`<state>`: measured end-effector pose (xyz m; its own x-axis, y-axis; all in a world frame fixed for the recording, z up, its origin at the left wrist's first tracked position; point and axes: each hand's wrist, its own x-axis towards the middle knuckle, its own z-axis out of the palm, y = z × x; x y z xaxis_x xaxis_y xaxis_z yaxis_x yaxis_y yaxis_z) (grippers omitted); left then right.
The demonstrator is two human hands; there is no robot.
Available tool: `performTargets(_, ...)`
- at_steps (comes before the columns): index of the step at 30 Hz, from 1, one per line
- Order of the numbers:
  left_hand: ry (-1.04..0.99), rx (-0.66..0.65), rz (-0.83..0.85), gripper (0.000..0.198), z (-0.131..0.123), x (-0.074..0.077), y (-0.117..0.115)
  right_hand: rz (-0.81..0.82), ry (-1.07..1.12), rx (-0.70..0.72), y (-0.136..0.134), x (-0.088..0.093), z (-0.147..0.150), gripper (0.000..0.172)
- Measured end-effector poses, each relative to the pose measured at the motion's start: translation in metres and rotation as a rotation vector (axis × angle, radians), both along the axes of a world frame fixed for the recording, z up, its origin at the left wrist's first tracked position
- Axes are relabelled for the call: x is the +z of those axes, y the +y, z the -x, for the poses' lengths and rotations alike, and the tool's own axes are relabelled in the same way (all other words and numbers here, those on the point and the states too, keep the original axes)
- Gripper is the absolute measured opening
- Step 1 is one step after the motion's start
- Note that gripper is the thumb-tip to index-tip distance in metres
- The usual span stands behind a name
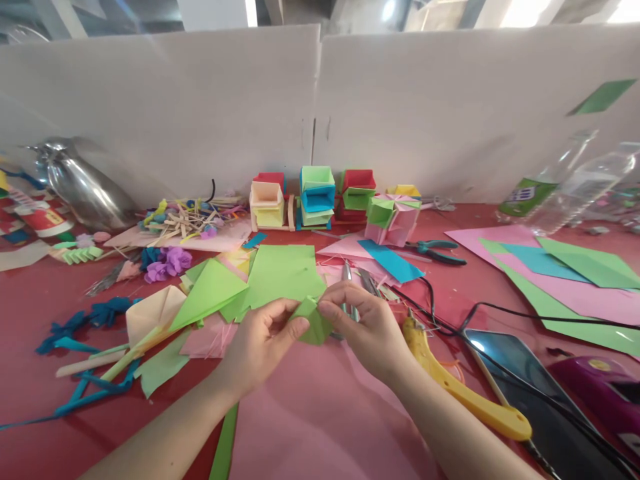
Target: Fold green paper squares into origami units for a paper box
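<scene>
A small folded piece of green paper [315, 327] is held between both hands, above a pink sheet [320, 407] at the table's near middle. My left hand [267, 340] pinches its left side between thumb and fingers. On the upper right edge of the piece, my right hand [363, 327] closes its thumb and forefinger. Just behind the hands lies a flat green sheet [283, 273]. A yellow glue gun [460, 387] rests to the right of my right forearm.
Small coloured paper boxes [317, 197] stand along the white partition [160, 107]. Teal-handled pliers [437, 252] and a blue strip [393, 260] lie behind my right hand. A phone [540, 407] and black cables are at right, a metal jug [87, 187] at back left, plastic bottles [583, 190] at back right.
</scene>
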<state>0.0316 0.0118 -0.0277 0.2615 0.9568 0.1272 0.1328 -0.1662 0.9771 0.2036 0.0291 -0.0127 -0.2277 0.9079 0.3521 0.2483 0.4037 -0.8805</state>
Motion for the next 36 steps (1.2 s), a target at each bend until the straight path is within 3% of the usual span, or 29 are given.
performTargets(7,0.019,0.014,0.044,0.028,0.0023,0.0027,0.0021,0.161,0.062,-0.007,0.0001,-0.0007,-0.0012,0.026)
performTargets(11,0.046,-0.001,0.03,0.027,0.0028,0.0024,0.0021,0.158,0.056,-0.011,-0.0013,0.0005,0.001,0.028)
performTargets(14,0.036,-0.012,0.04,0.025,0.0012,0.0008,0.0011,0.145,0.011,-0.008,-0.002,0.0017,0.0019,0.019)
performTargets(20,-0.039,0.068,0.111,0.029,0.0001,-0.0025,0.0016,0.309,0.211,-0.016,-0.0022,0.0011,0.0028,0.026)
performTargets(25,-0.084,0.069,0.165,0.021,0.0014,0.0005,0.002,0.401,0.24,0.064,-0.0001,0.0024,0.0016,0.028)
performTargets(29,-0.23,0.068,0.224,0.023,0.0029,0.0032,0.0029,0.452,0.256,0.193,0.0015,0.0037,-0.0016,0.028)
performTargets(32,-0.309,-0.004,0.172,0.025,0.003,0.0053,0.003,0.462,0.303,0.152,0.0015,0.0039,-0.0027,0.028)
performTargets(36,-0.235,-0.007,0.084,0.016,0.0027,0.0072,0.0028,0.446,0.31,0.124,-0.0003,0.0043,-0.0034,0.025)
